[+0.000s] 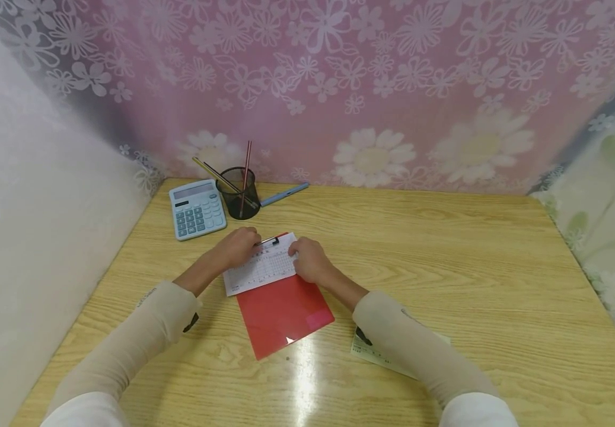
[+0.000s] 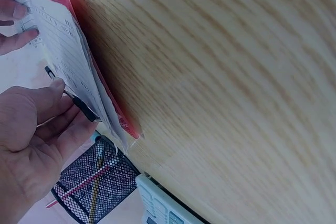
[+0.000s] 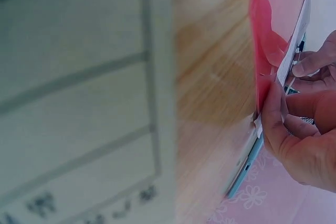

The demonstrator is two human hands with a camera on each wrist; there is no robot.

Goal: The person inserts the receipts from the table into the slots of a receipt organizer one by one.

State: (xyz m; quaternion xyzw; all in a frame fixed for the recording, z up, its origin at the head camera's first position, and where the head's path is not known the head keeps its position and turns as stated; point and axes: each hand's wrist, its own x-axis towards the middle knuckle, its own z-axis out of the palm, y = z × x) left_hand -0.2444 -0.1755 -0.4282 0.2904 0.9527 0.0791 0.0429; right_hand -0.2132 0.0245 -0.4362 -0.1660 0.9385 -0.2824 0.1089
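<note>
A red clipboard (image 1: 283, 317) lies at a slant on the table, with white printed forms (image 1: 264, 271) over its upper half. At its top edge my left hand (image 1: 240, 248) pinches the metal clip with black ends (image 2: 85, 109) between thumb and fingers, as the left wrist view shows. My right hand (image 1: 311, 260) pinches the right edge of the forms between thumb and fingers, near the top right corner. In the left wrist view the forms look like several thin sheets, their edges slightly apart. The right fingertips partly cover the paper.
A light blue calculator (image 1: 197, 210) lies at the back left beside a black mesh pen cup (image 1: 239, 204) with pencils. Next to the cup is a blue pen (image 1: 284, 194). Under my right forearm lies a pale green printed slip (image 1: 373, 354). A pink floral curtain (image 1: 296, 89) stands behind the table.
</note>
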